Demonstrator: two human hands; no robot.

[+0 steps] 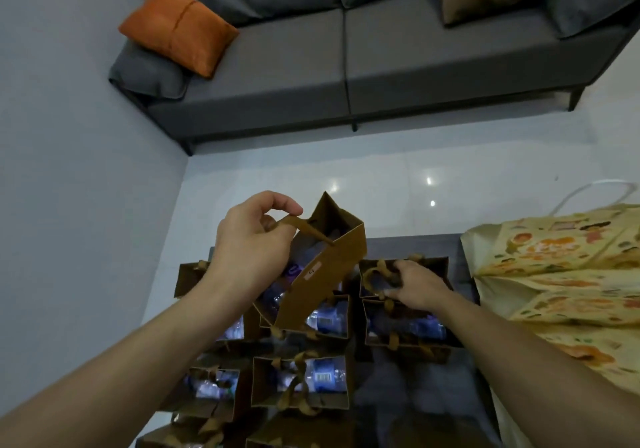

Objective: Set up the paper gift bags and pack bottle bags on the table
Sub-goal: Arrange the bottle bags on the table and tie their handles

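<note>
Head view: left hand (254, 236) pinches the ribbon handle of a tilted brown paper bottle bag (320, 274) raised above the dark table (415, 395); right hand (415, 286) grips the handles of another brown bag (403, 276) standing among bottle-filled bags; patterned yellow paper gift bags (568, 274) lie right.

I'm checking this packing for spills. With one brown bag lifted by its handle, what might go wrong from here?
The left hand holds the lifted bag by one handle only, tilted, so its bottle might slide out. It hangs over the standing bags and may knock one. The right hand pulling a handle might tip that bag.
</note>
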